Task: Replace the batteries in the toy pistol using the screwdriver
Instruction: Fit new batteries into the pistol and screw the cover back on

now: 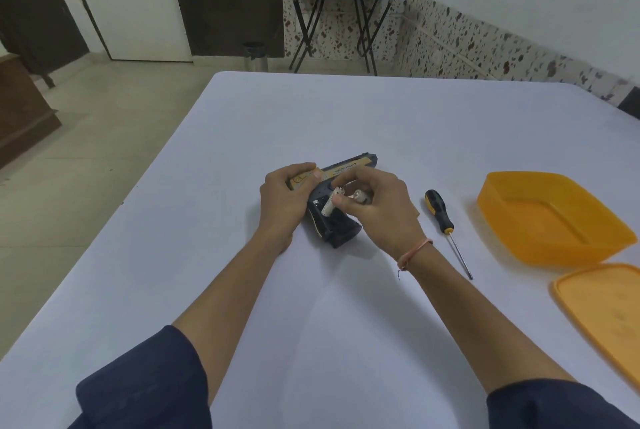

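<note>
- Here the toy pistol (341, 200) lies flat near the middle of the table (346, 117), far from every edge, with its barrel pointing toward the far right corner and its grip toward the near edge.
- The grip is open on its upper side, so the battery bay faces up, directly below the fingers of the right hand (379, 210).
- The right hand is closed on a pale battery (330, 203), pinched between thumb and forefinger; a second battery (360, 196) seems to be tucked behind it in the same hand.
- The long axis of the pinched battery runs nearly along the grip, its lower end touching or just inside the bay and its upper end tilted up toward the barrel. I judge this tilt to be the relation that decides the coming move.
- I cannot tell whether this battery is going in or coming out.
- The right hand is clearly the nearer one to the bay. Its wrist is raised and bent, and the forearm comes in from the near right.
- The left hand (284, 200) is closed around the rear of the slide, thumb on top, and presses the pistol onto the table.
- The screwdriver (440, 212) lies free, just right of the right hand, tip toward the near edge.
- An orange container (554, 221) and its lid (606, 311) rest by the right edge.
</note>
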